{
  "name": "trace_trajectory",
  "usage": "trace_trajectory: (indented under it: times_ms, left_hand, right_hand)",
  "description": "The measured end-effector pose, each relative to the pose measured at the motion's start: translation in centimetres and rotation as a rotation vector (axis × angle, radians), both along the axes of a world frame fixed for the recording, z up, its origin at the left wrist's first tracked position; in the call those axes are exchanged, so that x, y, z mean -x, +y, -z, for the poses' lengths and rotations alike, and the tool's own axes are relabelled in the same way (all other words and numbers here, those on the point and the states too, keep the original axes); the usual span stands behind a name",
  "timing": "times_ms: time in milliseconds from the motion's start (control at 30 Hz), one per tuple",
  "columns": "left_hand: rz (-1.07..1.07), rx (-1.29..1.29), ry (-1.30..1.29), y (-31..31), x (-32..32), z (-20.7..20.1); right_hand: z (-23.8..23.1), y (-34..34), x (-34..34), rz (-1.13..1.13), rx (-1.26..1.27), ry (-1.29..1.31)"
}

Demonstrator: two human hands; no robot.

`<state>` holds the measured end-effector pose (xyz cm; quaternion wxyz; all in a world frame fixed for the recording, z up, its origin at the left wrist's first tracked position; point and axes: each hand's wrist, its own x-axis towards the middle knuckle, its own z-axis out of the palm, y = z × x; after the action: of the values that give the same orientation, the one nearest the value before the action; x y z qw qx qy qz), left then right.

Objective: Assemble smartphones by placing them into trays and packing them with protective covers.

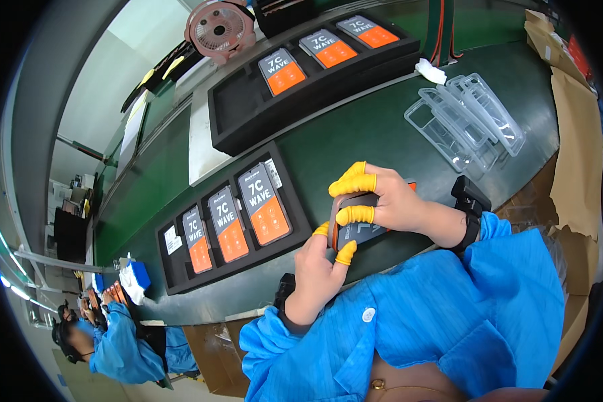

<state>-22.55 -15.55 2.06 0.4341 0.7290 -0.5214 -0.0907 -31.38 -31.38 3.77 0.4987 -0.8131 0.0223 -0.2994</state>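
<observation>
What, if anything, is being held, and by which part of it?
A phone, held around its picture-left end by the left grip and right grip.

Held between left hand [318, 271] and right hand [398, 201], both with yellow finger cots [356, 214]: phone [364, 234], grey-and-orange front. Just left: black foam tray [251, 266], three similar phones [226, 224] slotted. Beyond: second black tray [318, 107], three more. Right, on green table [355, 137]: overlapping clear plastic cases [467, 124].
</observation>
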Motion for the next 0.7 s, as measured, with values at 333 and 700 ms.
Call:
trace_trajectory:
  times_ms: [333,700]
  left_hand:
    - [-0.082,-0.085,0.331,0.0,-0.7,0.2]
    - [-0.259,-0.021,0.267,-0.3,-2.6,2.5]
  right_hand:
    - [3.3,-4.5,0.6,-0.028,0.08,0.511]
    - [2.3,-0.4,1.2,0.323,0.325,0.483]
